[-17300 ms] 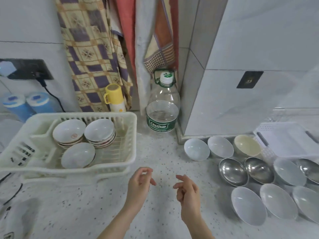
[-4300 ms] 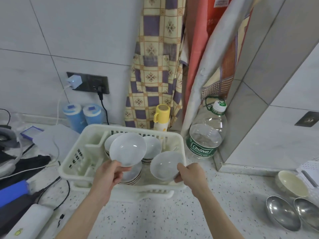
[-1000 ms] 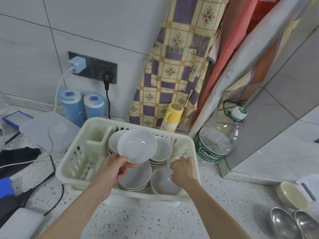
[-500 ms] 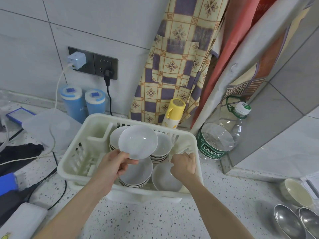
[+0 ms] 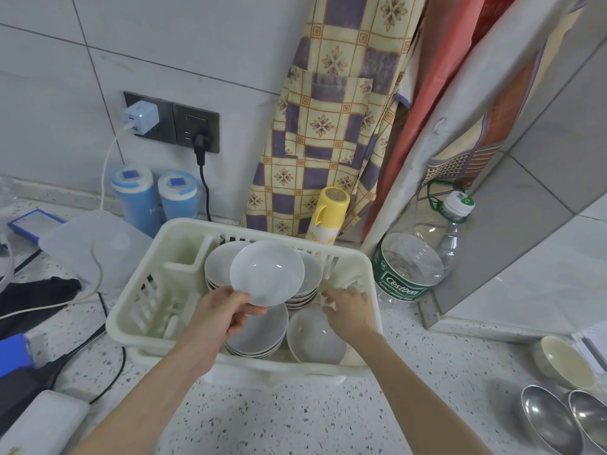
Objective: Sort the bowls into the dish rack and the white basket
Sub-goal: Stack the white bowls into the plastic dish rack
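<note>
A white dish rack [image 5: 141,307] stands on the speckled counter and holds stacks of white bowls [image 5: 256,336]. My left hand [image 5: 220,316] grips the near rim of a shallow white bowl [image 5: 266,272], tilted and held just above the stacks. My right hand [image 5: 349,311] curls its fingers over the far rim of another white bowl [image 5: 313,339], which rests in the rack's front right corner. At the right edge of the counter a cream bowl [image 5: 565,361] and two steel bowls [image 5: 547,418] wait loose.
A large water bottle [image 5: 410,270] stands right of the rack, with a yellow flask [image 5: 328,211] and hanging cloths behind it. Two blue canisters [image 5: 134,198], plugged-in cables [image 5: 98,251] and dark items crowd the left side.
My right hand has slid slightly toward the far rim of the bowl lying in the rack's front right corner. My left hand keeps its bowl in nearly the same place.
</note>
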Motion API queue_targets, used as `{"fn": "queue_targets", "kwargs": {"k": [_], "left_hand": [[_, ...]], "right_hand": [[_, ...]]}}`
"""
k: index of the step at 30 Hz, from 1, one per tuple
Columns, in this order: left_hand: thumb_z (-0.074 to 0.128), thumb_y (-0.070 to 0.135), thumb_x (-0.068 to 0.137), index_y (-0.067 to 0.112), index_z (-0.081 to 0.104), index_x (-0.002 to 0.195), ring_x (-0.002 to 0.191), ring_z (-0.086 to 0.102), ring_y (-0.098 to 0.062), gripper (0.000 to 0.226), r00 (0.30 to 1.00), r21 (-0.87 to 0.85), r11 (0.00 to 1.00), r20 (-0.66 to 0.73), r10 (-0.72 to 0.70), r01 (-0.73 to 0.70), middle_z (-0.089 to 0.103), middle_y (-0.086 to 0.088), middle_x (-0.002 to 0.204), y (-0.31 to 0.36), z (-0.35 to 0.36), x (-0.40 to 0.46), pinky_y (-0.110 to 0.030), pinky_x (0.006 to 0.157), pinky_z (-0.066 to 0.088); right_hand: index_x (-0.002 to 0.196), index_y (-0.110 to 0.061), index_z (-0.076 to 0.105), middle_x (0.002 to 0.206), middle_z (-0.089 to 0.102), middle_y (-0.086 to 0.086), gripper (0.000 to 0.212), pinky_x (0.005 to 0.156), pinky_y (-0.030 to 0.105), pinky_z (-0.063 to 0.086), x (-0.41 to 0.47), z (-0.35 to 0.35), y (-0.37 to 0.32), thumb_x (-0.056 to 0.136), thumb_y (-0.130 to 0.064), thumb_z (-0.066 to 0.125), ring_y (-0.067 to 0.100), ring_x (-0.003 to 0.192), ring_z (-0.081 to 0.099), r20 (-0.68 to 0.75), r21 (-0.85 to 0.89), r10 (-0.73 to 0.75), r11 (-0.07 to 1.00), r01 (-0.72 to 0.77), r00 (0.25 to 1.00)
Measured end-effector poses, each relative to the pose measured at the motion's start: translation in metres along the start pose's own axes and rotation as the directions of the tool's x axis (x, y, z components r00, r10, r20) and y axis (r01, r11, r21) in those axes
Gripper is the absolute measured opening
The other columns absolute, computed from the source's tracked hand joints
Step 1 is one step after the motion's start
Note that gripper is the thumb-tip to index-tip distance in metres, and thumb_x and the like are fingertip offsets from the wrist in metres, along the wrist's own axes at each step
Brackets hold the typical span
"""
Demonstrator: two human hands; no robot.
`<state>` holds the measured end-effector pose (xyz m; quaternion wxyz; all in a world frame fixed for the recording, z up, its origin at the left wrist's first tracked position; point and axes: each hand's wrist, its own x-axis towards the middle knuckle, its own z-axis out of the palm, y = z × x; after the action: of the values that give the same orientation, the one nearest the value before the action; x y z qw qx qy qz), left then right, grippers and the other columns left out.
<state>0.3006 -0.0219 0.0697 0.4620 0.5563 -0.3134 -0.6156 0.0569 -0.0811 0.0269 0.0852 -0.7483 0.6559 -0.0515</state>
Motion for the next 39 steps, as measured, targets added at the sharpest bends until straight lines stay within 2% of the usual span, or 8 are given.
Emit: {"fn": "queue_targets", "kwargs": {"k": [4, 9, 15, 19, 24, 30, 35, 39], "left_hand": [[0.054, 0.012, 0.091, 0.005, 0.065, 0.099, 0.046, 0.032, -0.011, 0.015, 1.0, 0.034, 0.999, 0.008, -0.01, 0.01, 0.077, -0.015, 0.086, 0.0, 0.005, -0.001, -0.024, 0.053, 0.027], [0.054, 0.011, 0.088, 0.008, 0.07, 0.096, 0.042, 0.034, -0.007, 0.018, 0.999, 0.146, 0.989, 0.045, -0.023, 0.016, 0.077, -0.014, 0.078, 0.0, 0.029, -0.003, -0.015, 0.042, 0.029], [0.054, 0.01, 0.087, 0.004, 0.063, 0.081, 0.035, 0.038, -0.007, 0.013, 0.992, 0.253, 0.966, 0.103, -0.07, 0.042, 0.076, -0.013, 0.07, -0.009, 0.059, -0.012, -0.015, 0.035, 0.028], [0.054, 0.013, 0.087, 0.008, 0.067, 0.087, 0.042, 0.04, -0.008, 0.014, 0.983, 0.294, 0.952, 0.128, -0.13, 0.087, 0.076, -0.012, 0.071, -0.022, 0.069, -0.018, -0.016, 0.041, 0.033], [0.052, 0.015, 0.087, 0.011, 0.067, 0.087, 0.041, 0.039, -0.007, 0.016, 0.981, 0.347, 0.933, 0.13, -0.146, 0.092, 0.077, -0.01, 0.072, -0.029, 0.07, -0.015, -0.018, 0.043, 0.034], [0.05, 0.017, 0.092, 0.031, 0.046, 0.115, 0.045, 0.053, -0.007, 0.027, 0.992, 0.437, 0.899, 0.12, -0.047, -0.01, 0.075, -0.012, 0.09, -0.045, 0.069, -0.009, -0.02, 0.041, 0.039], [0.052, 0.019, 0.091, 0.025, 0.047, 0.118, 0.067, 0.065, -0.017, 0.027, 0.99, 0.591, 0.798, 0.13, 0.052, -0.119, 0.068, -0.001, 0.093, -0.046, 0.07, -0.005, -0.025, 0.053, 0.045], [0.053, 0.025, 0.09, 0.021, 0.051, 0.112, 0.071, 0.072, -0.017, 0.022, 0.985, 0.669, 0.729, 0.168, 0.037, -0.142, 0.07, 0.001, 0.092, -0.042, 0.071, -0.006, -0.031, 0.055, 0.054]], "right_hand": [[0.112, -0.015, 0.072, 0.093, 0.07, -0.011, 0.024, 0.074, 0.002, 0.04, -0.017, -0.019, 0.007, 0.096, -0.01, 0.055, 0.002, 0.078, 0.056, -0.199, 0.455, 0.056, 0.89, 0.041, 0.978], [0.095, -0.024, 0.071, 0.072, 0.073, -0.009, 0.028, 0.061, 0.006, 0.042, -0.041, -0.027, 0.015, 0.102, -0.026, 0.044, -0.004, 0.063, 0.057, -0.117, 0.801, 0.284, 0.594, -0.079, 0.952], [0.089, -0.008, 0.074, 0.055, 0.061, 0.008, 0.031, 0.055, 0.012, 0.041, -0.055, -0.031, 0.017, 0.094, -0.028, 0.052, 0.006, 0.051, 0.052, -0.135, 0.935, 0.289, 0.353, 0.026, 0.948], [0.074, -0.011, 0.071, 0.065, 0.061, 0.004, 0.026, 0.06, 0.022, 0.038, -0.057, -0.03, 0.017, 0.082, -0.031, 0.057, 0.01, 0.063, 0.051, -0.134, 0.881, 0.229, 0.473, 0.01, 0.964], [0.085, -0.019, 0.073, 0.058, 0.055, 0.019, 0.013, 0.059, 0.028, 0.037, -0.053, -0.029, 0.021, 0.081, -0.011, 0.063, 0.016, 0.059, 0.048, -0.063, 0.77, 0.224, 0.631, -0.096, 0.973], [0.079, -0.008, 0.065, 0.044, 0.041, -0.01, 0.015, 0.056, 0.029, 0.038, -0.051, -0.029, 0.022, 0.08, 0.004, 0.057, 0.017, 0.053, 0.039, -0.071, 0.646, 0.224, 0.753, -0.126, 0.972], [0.083, 0.0, 0.062, 0.058, 0.056, 0.01, 0.008, 0.064, 0.047, 0.052, -0.049, -0.033, 0.022, 0.079, 0.003, 0.055, 0.023, 0.059, 0.051, -0.034, 0.578, 0.223, 0.8, -0.163, 0.974], [0.091, -0.008, 0.059, 0.07, 0.069, 0.013, 0.013, 0.068, 0.041, 0.057, -0.043, -0.044, 0.02, 0.08, -0.008, 0.054, 0.027, 0.067, 0.068, 0.119, 0.391, 0.172, 0.897, -0.206, 0.978]]}}
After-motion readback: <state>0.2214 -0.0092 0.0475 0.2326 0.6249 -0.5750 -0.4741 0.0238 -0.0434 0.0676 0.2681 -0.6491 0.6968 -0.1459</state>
